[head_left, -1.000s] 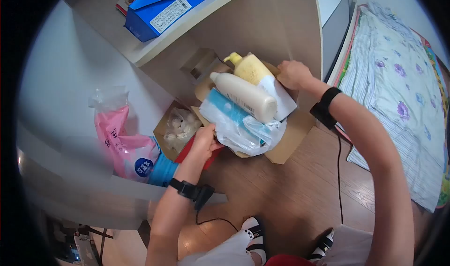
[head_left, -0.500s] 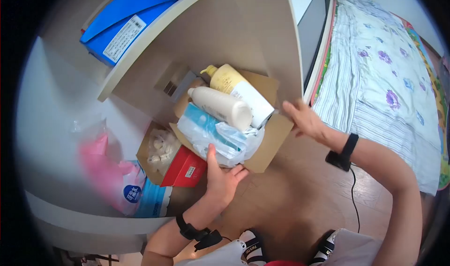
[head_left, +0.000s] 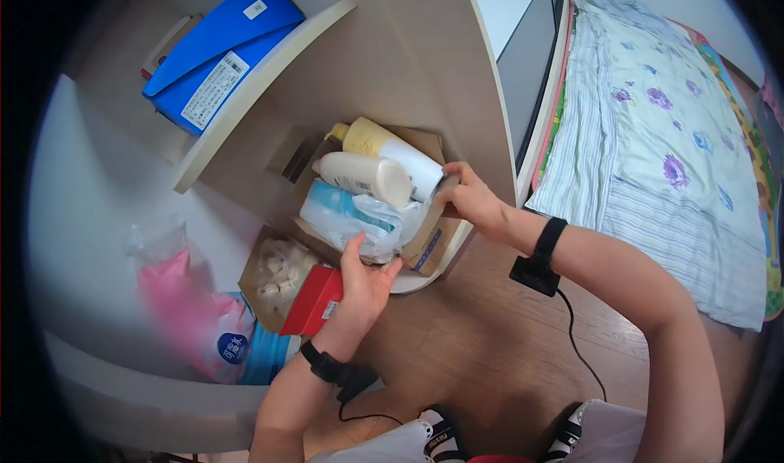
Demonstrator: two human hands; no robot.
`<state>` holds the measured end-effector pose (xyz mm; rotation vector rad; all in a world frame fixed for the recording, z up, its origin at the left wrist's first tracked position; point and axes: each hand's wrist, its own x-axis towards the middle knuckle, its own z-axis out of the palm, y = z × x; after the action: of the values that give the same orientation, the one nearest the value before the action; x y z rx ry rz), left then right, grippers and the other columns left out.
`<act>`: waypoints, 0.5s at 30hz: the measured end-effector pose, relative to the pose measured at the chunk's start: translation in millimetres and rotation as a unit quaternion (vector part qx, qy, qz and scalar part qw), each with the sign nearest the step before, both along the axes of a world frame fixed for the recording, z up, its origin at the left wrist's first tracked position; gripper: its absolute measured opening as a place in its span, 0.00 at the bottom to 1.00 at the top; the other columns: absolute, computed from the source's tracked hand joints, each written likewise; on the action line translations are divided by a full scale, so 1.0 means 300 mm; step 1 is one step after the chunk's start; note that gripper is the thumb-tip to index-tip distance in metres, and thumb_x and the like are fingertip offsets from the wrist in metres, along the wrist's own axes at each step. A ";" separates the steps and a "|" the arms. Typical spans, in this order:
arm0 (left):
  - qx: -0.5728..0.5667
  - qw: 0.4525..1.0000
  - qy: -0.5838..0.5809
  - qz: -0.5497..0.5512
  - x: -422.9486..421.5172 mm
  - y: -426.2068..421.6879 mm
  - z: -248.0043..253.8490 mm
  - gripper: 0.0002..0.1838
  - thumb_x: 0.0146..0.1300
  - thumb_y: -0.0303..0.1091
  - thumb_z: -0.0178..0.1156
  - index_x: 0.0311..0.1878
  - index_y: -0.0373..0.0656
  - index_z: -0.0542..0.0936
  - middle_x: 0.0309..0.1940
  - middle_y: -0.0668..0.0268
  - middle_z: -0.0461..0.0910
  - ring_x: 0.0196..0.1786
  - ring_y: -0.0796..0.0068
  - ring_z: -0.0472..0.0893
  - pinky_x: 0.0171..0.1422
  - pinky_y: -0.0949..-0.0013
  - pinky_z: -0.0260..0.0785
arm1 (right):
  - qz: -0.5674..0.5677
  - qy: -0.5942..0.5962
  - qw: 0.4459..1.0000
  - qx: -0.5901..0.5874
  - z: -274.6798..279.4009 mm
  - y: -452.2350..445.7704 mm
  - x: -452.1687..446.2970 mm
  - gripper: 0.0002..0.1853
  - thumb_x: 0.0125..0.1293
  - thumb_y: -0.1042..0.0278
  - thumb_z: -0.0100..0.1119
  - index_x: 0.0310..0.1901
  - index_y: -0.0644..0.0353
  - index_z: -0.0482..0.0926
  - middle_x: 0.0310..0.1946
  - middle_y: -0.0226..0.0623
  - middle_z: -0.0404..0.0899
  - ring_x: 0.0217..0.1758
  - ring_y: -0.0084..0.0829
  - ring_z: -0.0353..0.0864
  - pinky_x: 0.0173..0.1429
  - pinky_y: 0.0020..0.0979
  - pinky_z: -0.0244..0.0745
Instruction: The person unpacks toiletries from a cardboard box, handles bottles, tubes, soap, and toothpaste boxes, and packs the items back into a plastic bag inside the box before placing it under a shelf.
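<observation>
An open cardboard box (head_left: 429, 247) rests on the bottom shelf, tilted in view. Inside it lie a cream-white bottle (head_left: 365, 177), a yellow-and-white pump bottle (head_left: 396, 156) and a blue pack in a clear plastic bag (head_left: 392, 220). My left hand (head_left: 365, 287) is against the near left side of the box, thumb up and fingers apart. At the box's right edge, my right hand (head_left: 474, 198) has its thumb and fingers closed on the cardboard.
A red box (head_left: 314, 301) and a carton with a bag of white items (head_left: 282, 271) stand to the left, beside a pink package (head_left: 184, 300). A blue box (head_left: 220, 59) sits on the upper shelf (head_left: 269, 83). Floral bedding (head_left: 653, 136) lies at the right.
The cardboard box has shifted left and deeper onto the shelf. My right hand, earlier apart from the flap, now grips the box's right edge. My left hand stays at the near side.
</observation>
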<state>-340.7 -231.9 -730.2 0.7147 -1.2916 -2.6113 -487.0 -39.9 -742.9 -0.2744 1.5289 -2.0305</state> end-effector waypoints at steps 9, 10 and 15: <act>-0.050 0.998 -0.008 0.039 -0.083 -0.146 0.030 0.39 0.70 0.52 0.55 0.76 0.40 0.56 0.73 0.54 0.62 0.74 0.50 0.66 0.73 0.41 0.66 | -0.019 0.064 0.997 0.046 0.020 -0.080 0.055 0.36 0.69 0.61 0.63 0.70 0.61 0.53 0.52 0.49 0.77 0.44 0.34 0.84 0.49 0.35 0.83; -0.050 0.998 -0.004 0.030 -0.081 -0.155 0.027 0.40 0.70 0.55 0.55 0.76 0.41 0.56 0.73 0.54 0.62 0.74 0.52 0.66 0.72 0.42 0.67 | -0.014 0.049 0.996 0.073 0.030 -0.073 0.091 0.34 0.70 0.61 0.63 0.69 0.61 0.56 0.51 0.47 0.77 0.42 0.33 0.84 0.48 0.34 0.83; -0.192 0.979 -0.070 -0.015 0.067 0.120 -0.002 0.38 0.68 0.67 0.52 0.72 0.51 0.66 0.66 0.61 0.71 0.64 0.66 0.74 0.64 0.49 0.71 | 0.142 0.073 0.987 0.013 0.212 0.099 0.346 0.14 0.70 0.57 0.63 0.41 0.60 0.77 0.34 0.32 0.80 0.28 0.20 0.76 0.34 0.25 0.72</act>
<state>-320.7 -196.0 -730.9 0.8217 -1.7893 -2.2597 -383.2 -10.1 -679.3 -0.6081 1.5049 -1.7982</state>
